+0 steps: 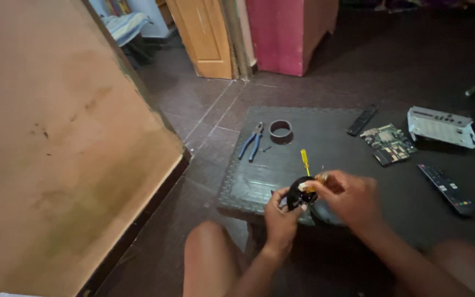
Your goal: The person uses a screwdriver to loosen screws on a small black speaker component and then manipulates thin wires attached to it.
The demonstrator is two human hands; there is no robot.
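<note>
Working on small black round part [298,193], both hands on it.
L hand [281,217] grips part; R hand [347,198] pinches its yellowish bit. Next, I reckon: steady hold, yellow screwdriver [305,162] just beyond.

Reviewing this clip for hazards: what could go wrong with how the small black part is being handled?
The left hand and right hand hold the small black part in the air above the mat's near edge, so a loose piece could drop to the dark floor and be hard to find. The yellow-handled screwdriver lies just behind the hands and might get knocked. The light is dim, so fine detail may be missed.
</note>
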